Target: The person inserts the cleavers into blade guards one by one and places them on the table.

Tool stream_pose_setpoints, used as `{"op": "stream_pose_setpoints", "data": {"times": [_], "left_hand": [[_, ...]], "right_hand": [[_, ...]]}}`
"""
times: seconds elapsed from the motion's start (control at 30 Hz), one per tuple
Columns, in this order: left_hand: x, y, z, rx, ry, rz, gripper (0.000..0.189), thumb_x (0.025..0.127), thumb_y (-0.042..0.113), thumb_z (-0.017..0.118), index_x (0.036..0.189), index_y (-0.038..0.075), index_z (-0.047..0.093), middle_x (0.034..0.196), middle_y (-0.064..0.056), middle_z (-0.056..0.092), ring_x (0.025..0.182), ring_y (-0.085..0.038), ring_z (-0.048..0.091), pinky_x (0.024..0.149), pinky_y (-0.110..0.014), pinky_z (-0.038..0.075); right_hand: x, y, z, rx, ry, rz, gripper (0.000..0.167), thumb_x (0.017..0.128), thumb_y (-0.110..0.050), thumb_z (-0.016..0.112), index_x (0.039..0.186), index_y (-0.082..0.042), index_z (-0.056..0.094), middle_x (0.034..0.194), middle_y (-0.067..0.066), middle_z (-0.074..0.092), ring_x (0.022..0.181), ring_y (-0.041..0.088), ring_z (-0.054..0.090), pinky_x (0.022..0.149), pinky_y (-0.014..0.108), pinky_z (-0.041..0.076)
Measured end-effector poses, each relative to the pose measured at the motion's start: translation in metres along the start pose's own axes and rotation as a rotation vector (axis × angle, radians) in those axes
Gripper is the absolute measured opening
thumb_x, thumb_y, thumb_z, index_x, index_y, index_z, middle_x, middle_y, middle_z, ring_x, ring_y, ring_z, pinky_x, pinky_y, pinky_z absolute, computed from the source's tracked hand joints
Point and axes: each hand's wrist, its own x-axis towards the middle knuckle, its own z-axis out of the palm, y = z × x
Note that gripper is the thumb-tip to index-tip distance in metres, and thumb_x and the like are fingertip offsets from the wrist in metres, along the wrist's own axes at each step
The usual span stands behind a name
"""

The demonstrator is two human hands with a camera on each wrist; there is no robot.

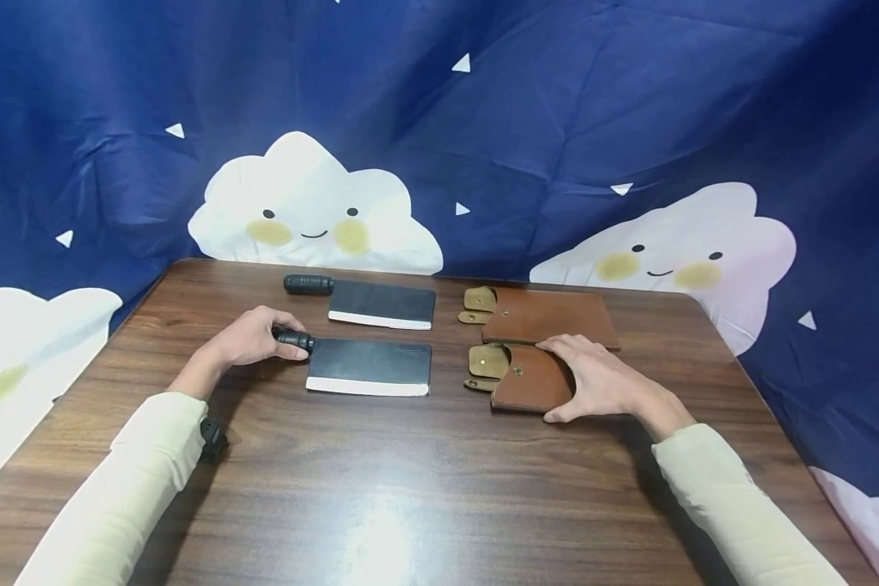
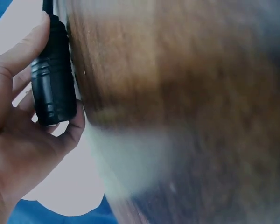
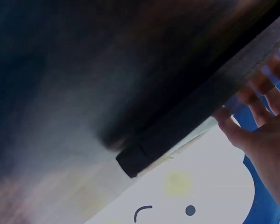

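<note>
On the left of the table, my left hand [image 1: 260, 338] holds the black ribbed handle [image 2: 53, 79] of the nearer cleaver [image 1: 369, 362]. Its thumb lies along the handle and its fingers curl round the other side. That cleaver's dark blade with a bright edge lies flat, pointing right. My right hand [image 1: 596, 378] grips the nearer brown leather sheath [image 1: 535, 382] across its width, thumb at the near edge and fingers at the far edge. The right wrist view is dark and shows the fingers [image 3: 259, 95] beside a long dark edge.
Behind the held cleaver lies a second cleaver [image 1: 384, 301], handle to the left. A second brown sheath [image 1: 557, 313] with tan snap straps lies behind the gripped one. All rest on a wooden table [image 1: 381, 488]; a blue cloud-patterned curtain [image 1: 498, 106] hangs behind its far edge.
</note>
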Motion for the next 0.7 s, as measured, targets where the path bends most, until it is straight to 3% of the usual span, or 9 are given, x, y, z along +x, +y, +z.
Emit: {"op": "stream_pose_setpoints", "data": {"times": [0.33, 0.7], "left_hand": [[0.0027, -0.0071, -0.0029, -0.085, 0.079, -0.027, 0.038, 0.08, 0.028, 0.089, 0.108, 0.006, 0.075, 0.098, -0.006, 0.074, 0.091, -0.023, 0.058, 0.082, -0.032, 0.045], [-0.0009, 0.0027, -0.0053, -0.189, 0.144, -0.074, 0.043, 0.08, 0.032, 0.089, 0.111, 0.006, 0.076, 0.106, -0.012, 0.071, 0.092, -0.024, 0.058, 0.077, -0.027, 0.047]], "right_hand": [[0.001, -0.0011, 0.001, -0.051, -0.022, 0.007, 0.117, 0.062, -0.069, 0.085, 0.152, -0.006, 0.045, 0.148, 0.015, 0.047, 0.134, 0.035, 0.042, 0.105, 0.06, 0.034], [0.003, -0.0015, 0.0001, -0.052, 0.024, -0.019, 0.117, 0.063, -0.072, 0.083, 0.152, -0.006, 0.045, 0.148, 0.014, 0.047, 0.134, 0.034, 0.042, 0.107, 0.059, 0.033]]}}
